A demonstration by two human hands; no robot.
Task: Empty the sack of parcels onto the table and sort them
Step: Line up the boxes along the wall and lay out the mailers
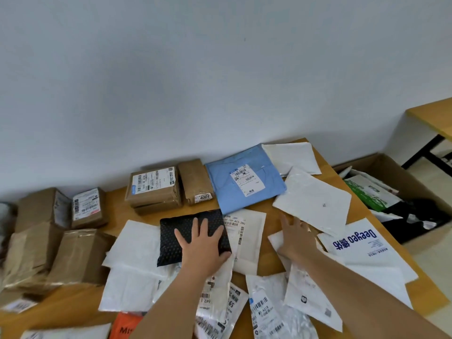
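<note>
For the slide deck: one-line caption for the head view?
Left hand presses flat on a black dotted mailer while the right hand reaches over white mailers.

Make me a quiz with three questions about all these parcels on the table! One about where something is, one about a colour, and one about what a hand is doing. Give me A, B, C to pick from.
1. Where is the blue parcel?
A. On the floor
B. At the back of the table, near the wall
C. Inside the cardboard box

2. What colour is the parcel under the left hand?
A. Black with small dots
B. Plain yellow
C. Green

3. What is the left hand doing?
A. Lying flat on the black parcel with its fingers spread
B. Squeezing a brown box
C. Pointing at the wall

Answers:
1. B, it lies by the wall between a brown parcel and a white mailer.
2. A, the dotted black wrap shows around the fingers.
3. A, the fingers are straight on top of it.
</note>
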